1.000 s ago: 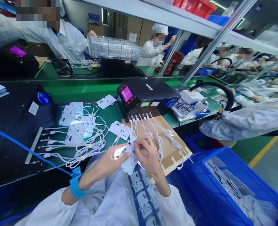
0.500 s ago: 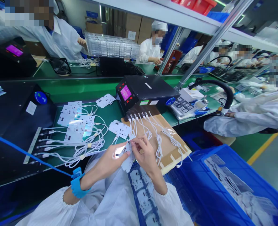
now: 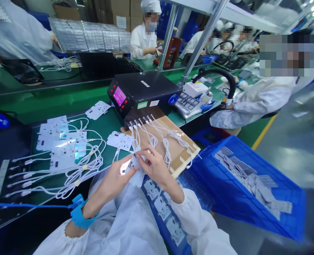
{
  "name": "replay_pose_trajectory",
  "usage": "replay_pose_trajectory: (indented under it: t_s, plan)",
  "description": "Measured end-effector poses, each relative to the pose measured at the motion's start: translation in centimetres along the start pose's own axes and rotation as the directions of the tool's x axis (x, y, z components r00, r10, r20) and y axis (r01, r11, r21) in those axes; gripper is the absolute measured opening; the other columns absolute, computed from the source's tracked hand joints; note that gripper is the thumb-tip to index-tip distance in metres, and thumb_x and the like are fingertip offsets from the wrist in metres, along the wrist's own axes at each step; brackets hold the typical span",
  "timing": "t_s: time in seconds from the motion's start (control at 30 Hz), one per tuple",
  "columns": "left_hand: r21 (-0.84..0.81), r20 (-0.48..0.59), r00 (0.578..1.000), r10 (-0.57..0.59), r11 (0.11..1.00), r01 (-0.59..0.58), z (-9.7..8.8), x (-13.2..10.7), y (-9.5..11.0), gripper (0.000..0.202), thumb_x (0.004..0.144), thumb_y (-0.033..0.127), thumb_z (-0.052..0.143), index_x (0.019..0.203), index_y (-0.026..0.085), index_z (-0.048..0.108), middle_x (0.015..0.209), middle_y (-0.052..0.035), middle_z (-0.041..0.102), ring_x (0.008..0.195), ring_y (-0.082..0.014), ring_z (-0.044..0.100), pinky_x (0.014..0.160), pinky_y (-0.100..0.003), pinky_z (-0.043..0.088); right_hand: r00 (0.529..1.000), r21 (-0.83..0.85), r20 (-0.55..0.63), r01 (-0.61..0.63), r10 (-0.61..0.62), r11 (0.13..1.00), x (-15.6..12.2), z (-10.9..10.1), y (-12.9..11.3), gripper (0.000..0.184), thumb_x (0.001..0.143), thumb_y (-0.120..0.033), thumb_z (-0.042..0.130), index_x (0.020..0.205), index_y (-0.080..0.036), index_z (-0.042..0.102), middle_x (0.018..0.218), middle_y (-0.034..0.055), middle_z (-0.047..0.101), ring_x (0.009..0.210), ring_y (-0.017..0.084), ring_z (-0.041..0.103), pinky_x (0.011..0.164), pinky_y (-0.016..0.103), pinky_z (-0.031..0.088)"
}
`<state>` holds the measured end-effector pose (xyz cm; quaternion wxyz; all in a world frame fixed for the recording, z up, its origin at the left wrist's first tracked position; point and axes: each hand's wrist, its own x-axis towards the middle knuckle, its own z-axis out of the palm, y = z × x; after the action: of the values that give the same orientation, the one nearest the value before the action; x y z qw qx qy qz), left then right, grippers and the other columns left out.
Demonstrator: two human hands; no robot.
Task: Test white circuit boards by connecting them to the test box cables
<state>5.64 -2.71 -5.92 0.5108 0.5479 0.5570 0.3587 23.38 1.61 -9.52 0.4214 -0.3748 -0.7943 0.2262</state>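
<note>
Swung rightward since the earlier frame, the head view slides the green worktop left. Bare left hand, wearing a blue wrist strap, likely for static, and right hand pinch a white perforated circuit board between curled fingers. Held up close for handling, it sits just beside a tan cardboard pad carrying white cables.

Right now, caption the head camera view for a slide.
Left hand, wearing a blue wrist strap, and right hand hold a white circuit panel beside cabled panels on a green workbench.
</note>
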Motion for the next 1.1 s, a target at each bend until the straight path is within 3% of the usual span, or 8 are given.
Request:
replay_pose_trajectory:
  t_s: [0.17,0.33,0.6,0.73,0.87,0.97,1.03,1.1]
  plan:
    - [-0.112,-0.019,0.999,-0.030,0.993,0.028,1.6,0.8,0.5,0.061,0.088,0.049,0.072,0.138,0.015,0.066,0.143,-0.0126,0.068,0.137,-0.0323,0.061,0.118,-0.045,0.048,0.995,-0.310,-0.101,-0.019,-0.013,0.951,-4.1,-2.7,-0.4,0.031,0.105,-0.030,0.061,0.134,-0.018,0.060,0.131,0.0164,0.064,0.059,0.008,0.063,0.058,0.025,0.056]
    - [-0.321,0.021,0.999,-0.048,0.946,0.052,3.4,2.0,-0.8,0.077,0.082,0.059,0.078,0.141,0.011,0.062,0.143,-0.0173,0.066,0.134,-0.0331,0.063,0.116,-0.045,0.050,0.998,-0.503,-0.017,0.044,-0.061,0.863,-8.5,-3.4,1.8,0.024,0.108,-0.026,0.055,0.129,-0.016,0.061,0.104,0.0097,0.073,0.074,0.016,0.073,0.060,0.026,0.056]
    - [-0.351,0.198,0.977,-0.079,0.925,0.145,3.8,3.0,-2.1,0.067,0.087,0.059,0.076,0.137,0.016,0.067,0.139,-0.0138,0.070,0.124,-0.0302,0.068,0.109,-0.043,0.054,0.997,-0.640,-0.017,0.046,-0.073,0.767,-8.4,-2.9,4.2,0.021,0.109,-0.020,0.050,0.120,-0.014,0.066,0.095,0.0081,0.071,0.072,0.017,0.071,0.059,0.027,0.049]
    - [-0.213,0.375,0.907,-0.191,0.935,0.285,0.7,2.0,-1.4,0.069,0.091,0.059,0.070,0.148,0.021,0.060,0.146,-0.0129,0.064,0.127,-0.0300,0.066,0.104,-0.044,0.058,0.996,-0.656,0.011,0.074,-0.088,0.751,-8.3,-2.9,4.8,0.021,0.110,-0.021,0.048,0.116,-0.015,0.067,0.095,0.0080,0.071,0.076,0.018,0.071,0.060,0.029,0.049]
    - [0.084,0.446,0.829,-0.337,0.938,0.336,-5.1,1.6,0.3,0.069,0.091,0.061,0.070,0.151,0.028,0.058,0.146,-0.0111,0.065,0.125,-0.0302,0.067,0.097,-0.041,0.062,0.993,-0.671,0.002,0.087,-0.115,0.737,-8.5,-2.5,5.3,0.018,0.109,-0.020,0.050,0.114,-0.014,0.066,0.097,0.0087,0.072,0.077,0.018,0.070,0.062,0.029,0.049]
    - [0.202,0.278,0.898,-0.341,0.935,0.292,-9.7,4.2,1.7,0.066,0.090,0.063,0.070,0.146,0.027,0.064,0.136,-0.0112,0.071,0.114,-0.0289,0.073,0.092,-0.039,0.063,0.992,-0.684,0.030,0.108,-0.121,0.721,-8.6,-2.3,5.6,0.021,0.109,-0.017,0.046,0.116,-0.013,0.066,0.097,0.0097,0.071,0.079,0.020,0.070,0.065,0.030,0.051]
    - [0.291,0.056,0.959,-0.277,0.924,0.250,-12.5,7.6,2.3,0.065,0.089,0.061,0.071,0.142,0.024,0.066,0.131,-0.0113,0.074,0.107,-0.0269,0.075,0.093,-0.037,0.062,0.993,-0.684,0.045,0.111,-0.110,0.721,-8.7,-2.2,5.7,0.025,0.110,-0.015,0.043,0.119,-0.012,0.065,0.100,0.0108,0.071,0.083,0.020,0.071,0.066,0.030,0.053]
    - [0.456,-0.205,0.964,-0.171,0.855,0.249,-15.2,11.6,2.6,0.058,0.092,0.053,0.069,0.138,0.018,0.068,0.134,-0.0127,0.072,0.107,-0.0265,0.075,0.094,-0.036,0.060,0.995,-0.674,0.046,0.098,-0.091,0.732,-8.8,-2.3,5.6,0.027,0.109,-0.013,0.040,0.122,-0.012,0.064,0.102,0.0115,0.071,0.084,0.020,0.071,0.066,0.029,0.054]
